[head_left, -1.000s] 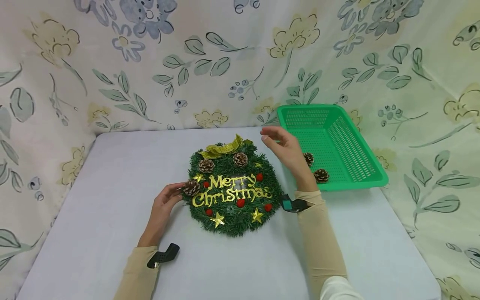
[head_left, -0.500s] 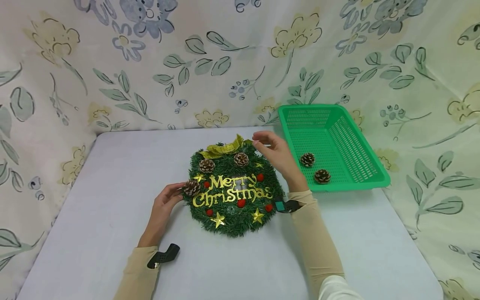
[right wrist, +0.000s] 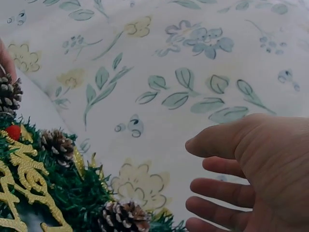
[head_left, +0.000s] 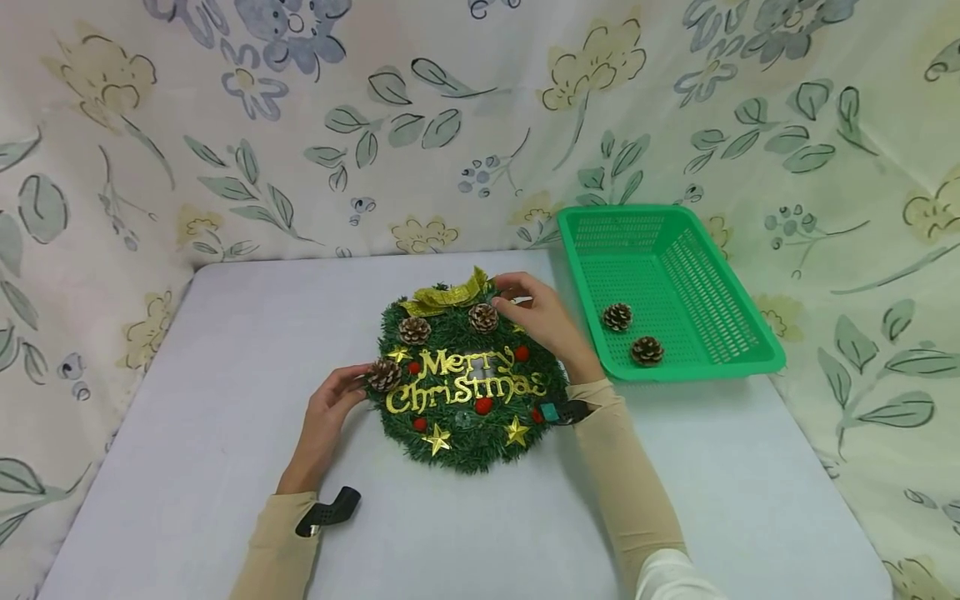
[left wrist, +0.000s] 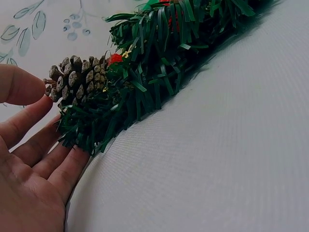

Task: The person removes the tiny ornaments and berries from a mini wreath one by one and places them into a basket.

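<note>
A green Christmas wreath (head_left: 472,454) lies on the white table, with gold "Merry Christmas" lettering (head_left: 465,387), gold stars, red berries and a gold ribbon (head_left: 450,296). Pine cones sit on its upper part, one (head_left: 414,331) left of another (head_left: 483,317). At the wreath's left edge, my left hand (head_left: 326,404) touches the greenery with fairly straight fingers. In the left wrist view its thumb (left wrist: 21,86) rests against the end of a third pine cone (left wrist: 79,79). My right hand (head_left: 543,317) hovers by the wreath's upper right, fingers apart and holding nothing, close to the upper right pine cone.
A green plastic basket (head_left: 720,292) stands at the right of the table, its slotted wall near my right forearm. Two pine cones (head_left: 617,317) lie in its near left part. A floral curtain (head_left: 420,167) hangs behind the table (head_left: 247,333).
My right hand has moved left from the basket's edge to the wreath's upper right, uncovering a pine cone in the basket. My left hand and the wreath have stayed put.
</note>
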Action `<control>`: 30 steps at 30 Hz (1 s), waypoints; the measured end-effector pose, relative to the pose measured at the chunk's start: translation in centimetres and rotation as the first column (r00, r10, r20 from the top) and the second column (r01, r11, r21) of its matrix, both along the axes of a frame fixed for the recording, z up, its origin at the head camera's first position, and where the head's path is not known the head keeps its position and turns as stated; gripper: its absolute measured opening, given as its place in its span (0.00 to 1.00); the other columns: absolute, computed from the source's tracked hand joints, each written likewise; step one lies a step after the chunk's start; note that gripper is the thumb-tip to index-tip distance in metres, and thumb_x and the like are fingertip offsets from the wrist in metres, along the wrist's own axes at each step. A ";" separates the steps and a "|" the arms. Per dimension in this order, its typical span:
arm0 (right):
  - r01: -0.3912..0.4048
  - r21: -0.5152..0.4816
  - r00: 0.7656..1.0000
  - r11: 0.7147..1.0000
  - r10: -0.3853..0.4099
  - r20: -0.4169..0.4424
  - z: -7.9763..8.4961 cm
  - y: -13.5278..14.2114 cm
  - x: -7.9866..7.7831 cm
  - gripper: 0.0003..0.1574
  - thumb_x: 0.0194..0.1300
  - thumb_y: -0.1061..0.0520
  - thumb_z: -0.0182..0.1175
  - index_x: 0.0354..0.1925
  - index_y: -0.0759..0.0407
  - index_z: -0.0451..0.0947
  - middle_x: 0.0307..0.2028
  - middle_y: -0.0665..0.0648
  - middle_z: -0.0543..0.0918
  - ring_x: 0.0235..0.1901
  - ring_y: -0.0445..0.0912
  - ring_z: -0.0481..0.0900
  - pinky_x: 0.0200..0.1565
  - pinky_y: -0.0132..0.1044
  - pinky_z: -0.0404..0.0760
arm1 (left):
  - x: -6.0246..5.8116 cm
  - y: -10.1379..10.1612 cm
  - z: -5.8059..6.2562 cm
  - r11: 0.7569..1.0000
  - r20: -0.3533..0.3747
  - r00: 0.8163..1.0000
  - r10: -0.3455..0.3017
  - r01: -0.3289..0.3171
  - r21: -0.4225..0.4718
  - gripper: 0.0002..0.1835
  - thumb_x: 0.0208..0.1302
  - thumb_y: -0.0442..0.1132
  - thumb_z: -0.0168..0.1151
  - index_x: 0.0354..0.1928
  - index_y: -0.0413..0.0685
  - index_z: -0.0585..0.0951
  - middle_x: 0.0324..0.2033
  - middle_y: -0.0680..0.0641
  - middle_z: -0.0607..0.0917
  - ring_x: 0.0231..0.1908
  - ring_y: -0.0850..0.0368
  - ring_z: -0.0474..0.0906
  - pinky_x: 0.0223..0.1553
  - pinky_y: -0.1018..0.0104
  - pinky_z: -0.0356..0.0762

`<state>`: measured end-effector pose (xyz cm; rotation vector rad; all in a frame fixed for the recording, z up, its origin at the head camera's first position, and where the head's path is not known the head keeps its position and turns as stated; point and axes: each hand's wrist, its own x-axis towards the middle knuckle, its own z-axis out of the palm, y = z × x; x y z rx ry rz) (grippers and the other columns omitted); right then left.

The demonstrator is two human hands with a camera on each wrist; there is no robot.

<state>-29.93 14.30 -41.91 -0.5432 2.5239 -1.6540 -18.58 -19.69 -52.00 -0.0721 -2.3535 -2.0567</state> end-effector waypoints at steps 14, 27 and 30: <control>-0.011 0.047 0.998 0.999 0.009 0.058 -1.5 -0.8 -0.4 0.30 0.73 0.52 0.61 0.68 0.61 0.71 0.65 0.65 0.76 0.64 0.57 0.75 0.65 0.52 0.76 | 0.1 0.1 0.2 1.000 0.012 1.000 0.004 -0.004 -0.008 0.20 0.77 0.34 0.52 0.66 0.36 0.72 0.57 0.64 0.78 0.56 0.73 0.76 0.54 0.81 0.75; -0.004 0.135 0.992 0.991 -0.013 0.125 -2.4 -1.1 -0.3 0.31 0.73 0.49 0.61 0.69 0.54 0.70 0.68 0.59 0.72 0.64 0.56 0.74 0.60 0.54 0.79 | 0.1 0.1 0.3 1.000 0.029 1.000 0.004 -0.004 -0.005 0.20 0.77 0.34 0.52 0.66 0.36 0.72 0.57 0.66 0.78 0.57 0.73 0.75 0.55 0.81 0.75; -0.010 0.141 0.992 0.990 -0.007 0.123 -2.5 -1.1 -0.3 0.31 0.73 0.48 0.61 0.69 0.54 0.70 0.67 0.58 0.73 0.65 0.56 0.74 0.61 0.54 0.78 | 0.1 0.1 0.2 1.000 0.026 1.000 0.004 -0.004 -0.003 0.20 0.77 0.34 0.52 0.66 0.36 0.72 0.57 0.66 0.78 0.57 0.73 0.75 0.55 0.81 0.75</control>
